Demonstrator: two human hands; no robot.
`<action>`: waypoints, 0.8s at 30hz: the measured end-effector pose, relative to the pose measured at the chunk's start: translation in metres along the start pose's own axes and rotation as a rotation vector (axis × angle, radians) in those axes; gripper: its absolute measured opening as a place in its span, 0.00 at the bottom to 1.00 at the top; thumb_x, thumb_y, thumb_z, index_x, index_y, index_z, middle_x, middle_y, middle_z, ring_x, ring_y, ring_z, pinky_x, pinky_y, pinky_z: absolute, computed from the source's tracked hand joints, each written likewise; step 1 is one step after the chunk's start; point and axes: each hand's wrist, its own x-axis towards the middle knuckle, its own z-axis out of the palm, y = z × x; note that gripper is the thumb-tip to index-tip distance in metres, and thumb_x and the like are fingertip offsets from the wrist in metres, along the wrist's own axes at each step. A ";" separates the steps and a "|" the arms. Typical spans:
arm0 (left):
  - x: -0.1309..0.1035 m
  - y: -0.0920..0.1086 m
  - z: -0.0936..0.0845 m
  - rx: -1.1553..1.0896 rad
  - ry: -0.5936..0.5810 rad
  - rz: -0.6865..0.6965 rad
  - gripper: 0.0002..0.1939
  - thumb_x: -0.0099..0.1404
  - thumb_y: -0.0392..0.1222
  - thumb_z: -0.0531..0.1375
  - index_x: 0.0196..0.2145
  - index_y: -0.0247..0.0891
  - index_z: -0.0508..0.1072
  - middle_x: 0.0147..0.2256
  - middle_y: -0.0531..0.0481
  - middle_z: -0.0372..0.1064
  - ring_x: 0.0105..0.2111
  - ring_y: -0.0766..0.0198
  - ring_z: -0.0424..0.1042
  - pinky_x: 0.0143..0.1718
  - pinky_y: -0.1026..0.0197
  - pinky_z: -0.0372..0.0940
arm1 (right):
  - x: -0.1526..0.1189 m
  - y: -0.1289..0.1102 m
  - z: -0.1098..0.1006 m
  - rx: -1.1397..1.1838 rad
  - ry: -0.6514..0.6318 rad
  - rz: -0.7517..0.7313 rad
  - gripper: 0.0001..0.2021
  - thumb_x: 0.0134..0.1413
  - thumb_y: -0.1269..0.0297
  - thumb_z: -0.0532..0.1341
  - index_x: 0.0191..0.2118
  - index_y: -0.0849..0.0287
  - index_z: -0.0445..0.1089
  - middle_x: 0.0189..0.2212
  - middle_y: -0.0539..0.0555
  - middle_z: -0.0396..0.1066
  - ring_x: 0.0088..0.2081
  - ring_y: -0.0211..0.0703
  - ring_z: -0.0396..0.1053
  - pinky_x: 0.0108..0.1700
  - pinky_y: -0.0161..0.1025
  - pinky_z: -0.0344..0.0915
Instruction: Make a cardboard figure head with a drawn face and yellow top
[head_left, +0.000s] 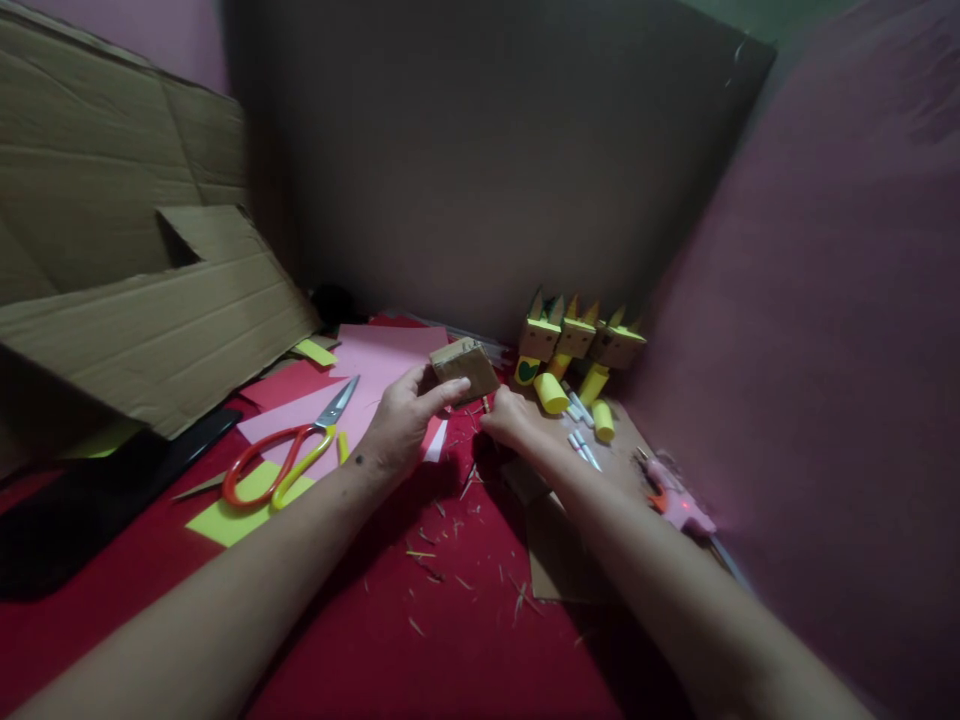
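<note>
A small brown cardboard box (466, 368) is tilted in front of me, held by my left hand (409, 415) with the thumb across its near face. Close by the box's right corner is my right hand (508, 418), its fingers curled into a pinch. A small, thin brownish bit shows at those fingertips, too small to name. Whether the right fingers touch the box, I cannot tell. Under both hands lies a red cloth (390, 620) strewn with thin cardboard shreds (457, 520).
Scissors (292, 455) with red and yellow handles rest on pink paper (390, 350) and yellow paper (236, 510) at left. Large cardboard (150, 310) stands behind them. Eared box figures (577, 338), yellow tubes (551, 393), markers (581, 450) and a pink glue gun (679, 500) are at right.
</note>
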 end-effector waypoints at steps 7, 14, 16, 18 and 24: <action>0.002 -0.007 -0.001 0.024 -0.011 -0.001 0.23 0.54 0.49 0.67 0.45 0.33 0.77 0.42 0.43 0.76 0.38 0.57 0.69 0.36 0.58 0.62 | 0.011 0.022 -0.004 0.139 0.131 -0.061 0.15 0.60 0.59 0.61 0.47 0.61 0.74 0.42 0.60 0.79 0.41 0.47 0.77 0.39 0.37 0.69; 0.001 -0.010 0.000 0.022 -0.026 -0.032 0.20 0.54 0.48 0.68 0.43 0.36 0.79 0.40 0.44 0.78 0.37 0.55 0.71 0.34 0.58 0.62 | -0.020 0.096 -0.062 0.091 0.193 0.021 0.13 0.56 0.76 0.57 0.43 0.63 0.77 0.32 0.56 0.78 0.29 0.40 0.74 0.31 0.33 0.64; 0.000 -0.013 0.001 -0.008 -0.058 -0.034 0.22 0.55 0.49 0.68 0.46 0.37 0.79 0.43 0.44 0.78 0.38 0.55 0.71 0.34 0.58 0.62 | -0.032 0.114 -0.066 0.037 0.143 0.050 0.10 0.53 0.77 0.60 0.38 0.62 0.78 0.30 0.55 0.78 0.30 0.41 0.74 0.31 0.34 0.64; -0.001 -0.017 0.003 -0.036 -0.092 -0.038 0.23 0.56 0.49 0.68 0.48 0.37 0.78 0.45 0.43 0.78 0.40 0.54 0.72 0.36 0.57 0.63 | -0.040 0.125 -0.060 -0.018 0.087 0.064 0.07 0.53 0.76 0.63 0.36 0.61 0.78 0.32 0.56 0.78 0.35 0.43 0.75 0.35 0.34 0.65; -0.005 -0.024 0.008 -0.018 -0.120 -0.066 0.23 0.55 0.49 0.68 0.47 0.38 0.78 0.46 0.42 0.77 0.44 0.51 0.72 0.37 0.56 0.64 | -0.039 0.135 -0.027 -0.112 -0.055 0.175 0.15 0.65 0.59 0.62 0.53 0.60 0.69 0.51 0.57 0.71 0.47 0.48 0.73 0.48 0.50 0.73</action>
